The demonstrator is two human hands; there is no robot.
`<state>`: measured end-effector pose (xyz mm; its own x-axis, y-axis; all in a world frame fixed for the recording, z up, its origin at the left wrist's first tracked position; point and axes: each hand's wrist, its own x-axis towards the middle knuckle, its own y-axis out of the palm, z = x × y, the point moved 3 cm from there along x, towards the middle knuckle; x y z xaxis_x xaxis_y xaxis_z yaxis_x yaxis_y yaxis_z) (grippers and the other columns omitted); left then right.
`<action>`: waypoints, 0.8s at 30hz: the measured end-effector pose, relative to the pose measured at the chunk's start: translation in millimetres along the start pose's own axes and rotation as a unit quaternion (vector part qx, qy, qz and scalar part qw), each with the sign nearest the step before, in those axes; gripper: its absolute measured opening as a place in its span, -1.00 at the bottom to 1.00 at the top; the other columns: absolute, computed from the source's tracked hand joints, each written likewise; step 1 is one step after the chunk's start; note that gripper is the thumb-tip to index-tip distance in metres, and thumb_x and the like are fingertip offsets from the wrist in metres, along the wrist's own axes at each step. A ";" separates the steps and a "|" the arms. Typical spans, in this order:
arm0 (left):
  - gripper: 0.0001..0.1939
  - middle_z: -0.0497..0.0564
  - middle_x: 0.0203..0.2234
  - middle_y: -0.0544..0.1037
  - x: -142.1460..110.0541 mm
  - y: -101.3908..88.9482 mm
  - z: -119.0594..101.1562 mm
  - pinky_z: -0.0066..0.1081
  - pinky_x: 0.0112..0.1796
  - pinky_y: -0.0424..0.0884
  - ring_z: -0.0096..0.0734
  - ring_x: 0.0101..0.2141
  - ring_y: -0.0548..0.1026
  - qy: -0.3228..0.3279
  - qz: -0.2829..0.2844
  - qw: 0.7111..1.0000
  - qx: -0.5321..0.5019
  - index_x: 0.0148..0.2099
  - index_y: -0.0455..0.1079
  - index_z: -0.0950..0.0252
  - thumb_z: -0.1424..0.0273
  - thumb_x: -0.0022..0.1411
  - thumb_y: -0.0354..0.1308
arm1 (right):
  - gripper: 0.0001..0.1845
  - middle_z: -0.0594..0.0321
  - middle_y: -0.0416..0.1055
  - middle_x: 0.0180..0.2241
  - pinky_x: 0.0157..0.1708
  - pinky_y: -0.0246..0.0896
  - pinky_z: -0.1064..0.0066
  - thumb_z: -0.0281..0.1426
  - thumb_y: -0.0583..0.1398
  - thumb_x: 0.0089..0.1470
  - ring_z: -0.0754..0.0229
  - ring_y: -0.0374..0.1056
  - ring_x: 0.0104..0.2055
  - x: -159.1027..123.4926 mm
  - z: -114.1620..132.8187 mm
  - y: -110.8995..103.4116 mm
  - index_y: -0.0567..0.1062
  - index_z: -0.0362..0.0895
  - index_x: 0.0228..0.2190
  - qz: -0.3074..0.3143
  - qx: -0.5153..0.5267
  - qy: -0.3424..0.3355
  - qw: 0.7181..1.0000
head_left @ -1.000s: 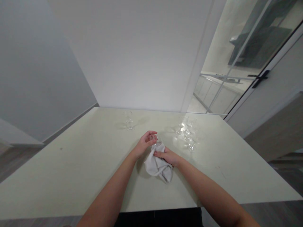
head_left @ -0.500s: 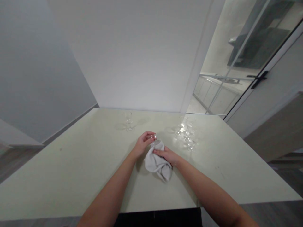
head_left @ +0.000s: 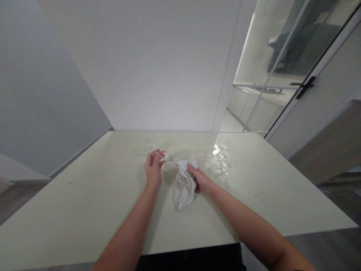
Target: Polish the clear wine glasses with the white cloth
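Over the pale table, my left hand holds the foot of a small clear stemmed glass by its fingertips. The glass lies sideways, its bowl end pushed into a white cloth. My right hand grips the cloth around the bowl, and the rest of the cloth hangs down toward the table. Both hands hover a little above the tabletop near its middle.
A single clear glass stands at the back of the table, left of my hands. Several clear stemmed glasses are grouped at the back right. A white wall rises behind the table, and a glass door is on the right.
My left hand has moved left and drawn the glass partly out of the cloth, so its stem and foot show. The cloth has unfurled and hangs longer under my right hand.
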<state>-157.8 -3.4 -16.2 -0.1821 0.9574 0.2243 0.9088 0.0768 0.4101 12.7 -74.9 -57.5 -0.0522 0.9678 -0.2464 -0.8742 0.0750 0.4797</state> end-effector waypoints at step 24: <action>-0.12 0.05 -0.18 0.51 -19.4 18.6 -9.1 -0.53 -0.41 0.42 -0.53 -0.40 0.50 0.099 0.134 0.979 0.118 0.25 -0.01 0.15 0.31 -0.04 0.37 | -0.73 0.33 0.46 -0.37 -0.25 0.23 0.42 -0.28 0.26 -0.03 0.25 0.34 -0.34 -3.0 4.5 0.2 0.45 -0.10 -0.24 0.027 -0.149 -0.128 0.980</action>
<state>-140.8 -23.0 -4.9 0.0276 0.8812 0.4720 0.9910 -0.0861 0.1028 14.9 -76.7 -52.9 -0.0131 0.9999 0.0110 -0.9778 -0.0152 0.2089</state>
